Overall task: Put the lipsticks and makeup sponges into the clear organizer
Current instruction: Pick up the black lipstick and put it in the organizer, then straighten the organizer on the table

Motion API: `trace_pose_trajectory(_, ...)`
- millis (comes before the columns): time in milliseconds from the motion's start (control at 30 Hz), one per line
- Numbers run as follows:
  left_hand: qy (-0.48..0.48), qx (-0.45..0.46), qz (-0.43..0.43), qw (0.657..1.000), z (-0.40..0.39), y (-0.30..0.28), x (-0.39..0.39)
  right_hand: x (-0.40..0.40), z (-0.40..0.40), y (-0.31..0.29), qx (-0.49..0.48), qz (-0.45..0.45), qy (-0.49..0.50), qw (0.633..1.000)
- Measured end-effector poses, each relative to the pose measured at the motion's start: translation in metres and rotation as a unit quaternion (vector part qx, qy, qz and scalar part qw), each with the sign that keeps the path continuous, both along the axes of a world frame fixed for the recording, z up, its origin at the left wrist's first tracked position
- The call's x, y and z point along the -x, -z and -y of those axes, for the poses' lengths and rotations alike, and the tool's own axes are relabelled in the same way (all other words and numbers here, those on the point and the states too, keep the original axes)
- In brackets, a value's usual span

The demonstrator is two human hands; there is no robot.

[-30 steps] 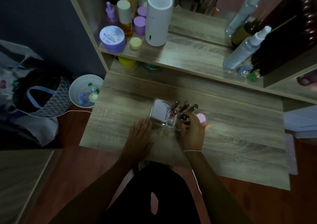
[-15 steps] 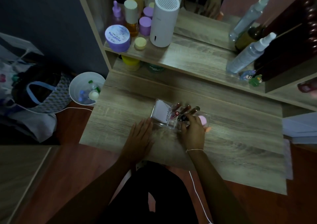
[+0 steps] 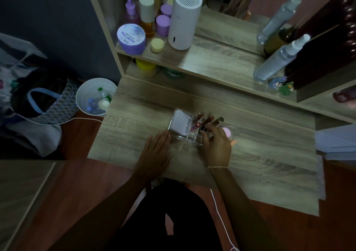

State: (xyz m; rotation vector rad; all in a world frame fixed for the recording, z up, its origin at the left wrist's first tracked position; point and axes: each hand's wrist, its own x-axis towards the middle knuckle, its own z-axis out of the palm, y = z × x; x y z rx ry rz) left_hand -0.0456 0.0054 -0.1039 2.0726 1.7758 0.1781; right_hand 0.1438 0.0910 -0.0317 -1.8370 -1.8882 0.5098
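The clear organizer [image 3: 174,134] sits in the middle of the wooden desk [image 3: 260,154]. A white box [image 3: 180,122] fills its left compartment. Several lipsticks [image 3: 209,120] stand slanted in its middle slots. A pink makeup sponge [image 3: 225,131] lies in its right end, and an orange sponge [image 3: 234,142] peeks out beside my right hand. My right hand [image 3: 216,146] rests on the organizer's front, fingers closed around a dark-capped lipstick [image 3: 203,129] over a slot. Flat on the desk, just left of the organizer, is my left hand [image 3: 157,150], fingers together and holding nothing.
A raised shelf [image 3: 212,62] behind holds a white cylinder [image 3: 184,19], purple jars, bottles and spray bottles [image 3: 279,58]. A white bin [image 3: 94,96] and bags stand on the floor at left. Papers [image 3: 337,141] lie at right. A white cable [image 3: 219,216] hangs by my legs.
My right hand has shifted slightly over the organizer's middle slots with the dark-capped lipstick. The left hand stays flat on the desk. The view has drifted a little.
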Motion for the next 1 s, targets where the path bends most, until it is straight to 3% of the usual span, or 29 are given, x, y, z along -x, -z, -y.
trace_pose_trajectory(400,-0.002,-0.01,-0.01,1.0,0.0,0.002,0.0,-0.003,0.003,0.0,-0.021,0.01,-0.029,0.999)
trace_pose_trajectory(600,-0.012,-0.015,0.002,1.0,0.001,-0.001,-0.001,-0.011,0.027,0.003,-0.022,-0.026,-0.012,0.999)
trace_pose_trajectory(833,-0.043,-0.034,0.046,0.997,-0.001,-0.007,0.0,-0.056,0.072,0.048,-0.086,0.104,-0.085,0.987)
trace_pose_trajectory(1000,-0.057,-0.031,0.032,0.997,-0.006,-0.007,-0.002,-0.068,0.084,0.064,-0.026,0.133,-0.075,0.988)
